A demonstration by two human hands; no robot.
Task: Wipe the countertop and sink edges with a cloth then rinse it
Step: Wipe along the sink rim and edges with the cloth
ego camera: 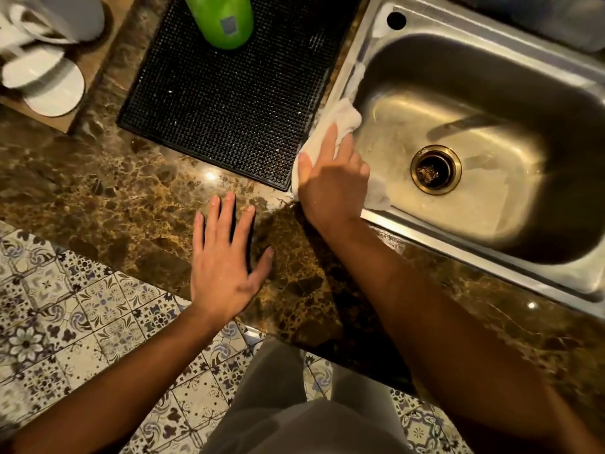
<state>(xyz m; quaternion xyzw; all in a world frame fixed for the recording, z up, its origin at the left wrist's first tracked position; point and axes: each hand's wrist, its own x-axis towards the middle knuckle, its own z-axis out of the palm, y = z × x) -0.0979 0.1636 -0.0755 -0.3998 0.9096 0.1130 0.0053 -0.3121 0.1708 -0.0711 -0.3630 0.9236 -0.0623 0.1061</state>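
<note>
Single head-worn view, wide-angle, looking steeply down and slightly forward from above the counter (131,204). Close range: both forearms enter from the bottom edge. Frame covers the counter's front edge, the sink (491,152) at upper right, and the tiled floor (65,322) at lower left. Edges curve noticeably.

floor (98,306): patterned floral tiles | light: warm, dim, glinting off polished surfaces
</note>
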